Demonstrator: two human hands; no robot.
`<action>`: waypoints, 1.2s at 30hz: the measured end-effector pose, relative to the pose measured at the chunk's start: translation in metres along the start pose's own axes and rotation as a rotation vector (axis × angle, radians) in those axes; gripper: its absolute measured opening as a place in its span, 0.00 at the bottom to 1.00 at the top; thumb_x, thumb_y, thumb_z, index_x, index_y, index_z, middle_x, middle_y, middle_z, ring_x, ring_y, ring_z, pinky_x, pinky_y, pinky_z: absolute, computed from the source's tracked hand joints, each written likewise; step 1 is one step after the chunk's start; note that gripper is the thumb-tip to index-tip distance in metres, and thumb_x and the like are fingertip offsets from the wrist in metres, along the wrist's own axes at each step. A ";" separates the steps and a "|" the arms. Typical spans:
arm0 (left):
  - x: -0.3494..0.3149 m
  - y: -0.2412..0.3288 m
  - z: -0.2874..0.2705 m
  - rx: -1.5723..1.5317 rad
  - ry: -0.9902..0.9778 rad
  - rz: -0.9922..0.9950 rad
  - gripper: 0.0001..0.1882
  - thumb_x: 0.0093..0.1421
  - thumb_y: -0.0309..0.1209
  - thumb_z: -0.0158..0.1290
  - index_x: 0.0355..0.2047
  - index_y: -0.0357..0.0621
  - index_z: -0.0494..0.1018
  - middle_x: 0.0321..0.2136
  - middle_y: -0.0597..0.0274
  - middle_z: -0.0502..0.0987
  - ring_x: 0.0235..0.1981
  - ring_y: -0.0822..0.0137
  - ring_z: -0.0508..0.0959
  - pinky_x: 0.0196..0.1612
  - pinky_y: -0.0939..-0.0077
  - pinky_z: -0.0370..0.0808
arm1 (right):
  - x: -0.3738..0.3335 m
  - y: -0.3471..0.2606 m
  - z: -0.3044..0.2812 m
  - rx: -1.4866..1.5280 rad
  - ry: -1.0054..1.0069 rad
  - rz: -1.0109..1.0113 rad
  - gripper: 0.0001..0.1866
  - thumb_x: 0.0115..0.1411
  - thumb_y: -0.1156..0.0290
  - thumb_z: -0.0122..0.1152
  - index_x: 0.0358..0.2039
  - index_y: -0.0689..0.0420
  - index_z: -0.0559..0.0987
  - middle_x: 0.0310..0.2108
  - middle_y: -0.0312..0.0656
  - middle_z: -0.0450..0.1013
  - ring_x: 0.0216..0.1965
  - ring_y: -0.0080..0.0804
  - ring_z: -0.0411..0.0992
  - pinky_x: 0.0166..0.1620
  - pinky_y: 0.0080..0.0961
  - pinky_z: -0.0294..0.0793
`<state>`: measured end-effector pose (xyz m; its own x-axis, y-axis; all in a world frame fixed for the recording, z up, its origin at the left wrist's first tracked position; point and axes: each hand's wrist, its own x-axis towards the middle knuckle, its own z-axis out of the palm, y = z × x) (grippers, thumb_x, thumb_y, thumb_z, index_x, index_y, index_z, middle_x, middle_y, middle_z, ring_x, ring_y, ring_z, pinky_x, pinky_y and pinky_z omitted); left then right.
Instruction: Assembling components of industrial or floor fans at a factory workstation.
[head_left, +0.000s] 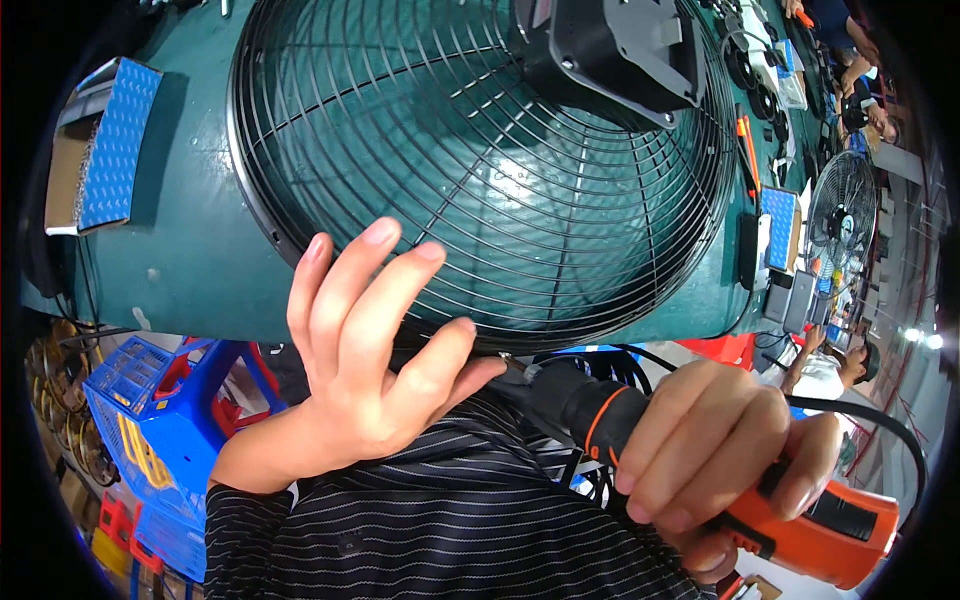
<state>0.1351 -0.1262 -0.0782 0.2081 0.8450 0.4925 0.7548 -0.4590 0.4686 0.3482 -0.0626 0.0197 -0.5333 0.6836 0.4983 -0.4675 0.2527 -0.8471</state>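
Observation:
A round black wire fan guard [570,310] lies on the green table, with a black motor housing [610,60] at its top middle. My right hand [715,450] is wrapped round an orange and black corded electric screwdriver [825,530]. Its bit points left, at the near rim of the guard, where a small metal piece shows at the tip. Beside that tip is my left hand [375,350], fingers spread and thumb close to the bit. The left fingertips reach over the guard's near rim; whether they touch the wires I cannot tell.
On the green table [200,280], an opened blue carton [120,150] stands at left. Tools, a second blue box [780,225] and cords lie at right. Another fan guard [842,215] and other people are farther right. A blue plastic stool [180,410] stands below the table edge.

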 end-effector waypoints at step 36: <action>0.018 -0.019 -0.012 -0.049 -0.074 0.047 0.39 0.29 0.43 0.67 0.46 0.44 0.74 0.51 0.55 0.72 0.55 0.52 0.70 0.61 0.41 0.61 | 0.025 0.018 0.002 0.235 -0.373 0.053 0.04 0.57 0.81 0.60 0.33 0.67 0.76 0.24 0.48 0.73 0.19 0.35 0.72 0.21 0.29 0.72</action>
<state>0.1165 -0.1058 -0.0694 0.2891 0.8394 0.4603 0.7120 -0.5100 0.4827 0.3252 -0.0428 0.0175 -0.7586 0.3865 0.5245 -0.5573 0.0321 -0.8297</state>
